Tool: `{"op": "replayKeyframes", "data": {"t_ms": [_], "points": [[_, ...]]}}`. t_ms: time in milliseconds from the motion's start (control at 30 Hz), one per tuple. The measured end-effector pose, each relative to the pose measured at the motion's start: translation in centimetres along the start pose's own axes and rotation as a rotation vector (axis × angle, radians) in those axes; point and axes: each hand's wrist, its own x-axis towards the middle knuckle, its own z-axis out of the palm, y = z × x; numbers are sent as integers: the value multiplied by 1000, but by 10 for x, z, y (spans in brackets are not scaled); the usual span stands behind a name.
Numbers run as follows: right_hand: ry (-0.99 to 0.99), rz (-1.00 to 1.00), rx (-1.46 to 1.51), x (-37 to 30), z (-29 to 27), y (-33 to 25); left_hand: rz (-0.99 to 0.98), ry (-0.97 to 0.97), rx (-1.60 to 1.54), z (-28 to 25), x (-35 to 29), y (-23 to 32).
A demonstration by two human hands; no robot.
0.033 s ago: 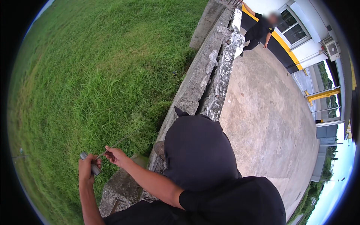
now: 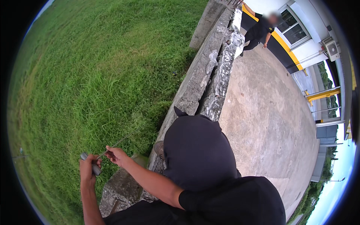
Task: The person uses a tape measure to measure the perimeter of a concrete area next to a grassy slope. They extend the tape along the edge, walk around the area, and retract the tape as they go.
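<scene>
My left hand [image 2: 87, 168] is closed around a short grey cylinder [image 2: 96, 170], whose two ends stick out of the fist. A thin, straight rod or cord [image 2: 123, 140] runs from beside the cylinder up and to the right, over the grass. My right hand [image 2: 116, 156] pinches this thin line a short way from the left fist. Whether it is stiff or taut, and how it joins the cylinder, I cannot tell. Both hands are held out to the left of the wall, above the grass.
A cracked concrete wall [image 2: 187, 93] runs ahead, with my black-clad knee [image 2: 200, 153] over it. Broken concrete [image 2: 122, 187] lies below my right arm. Grass [image 2: 86, 75] spreads left, pavement [image 2: 266, 112] right. A person in black [image 2: 258, 32] stands by the building at the far right.
My left hand and the grey cylinder have shifted very slightly to the right. My right hand keeps its pinch on the thin line, almost unmoved.
</scene>
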Motion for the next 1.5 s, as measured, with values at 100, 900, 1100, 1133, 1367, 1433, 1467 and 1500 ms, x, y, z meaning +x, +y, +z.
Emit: {"op": "replayKeyframes", "data": {"t_ms": [100,900,1100,1133,1367,1433,1467,1500], "points": [[-11,-38,-9,5,-9,0,65,10,-97,8,-11,-23],[-591,-214,-35,-181,220,-53,446,-188,-699,-9,-229,143],[-736,-378,-111,-155,233,-76,559,8,48,49,-199,80],[-787,-398,-137,-162,234,-82,563,-1,109,57,-199,82],[-736,-451,-72,-208,231,-92,423,-120,203,39,-216,75],[-641,-492,-85,-210,231,-81,522,31,134,66,-209,88],[-590,-518,-103,-211,230,-79,574,101,89,79,-204,92],[-556,-540,-97,-212,233,-76,636,150,91,79,-196,89]]}}
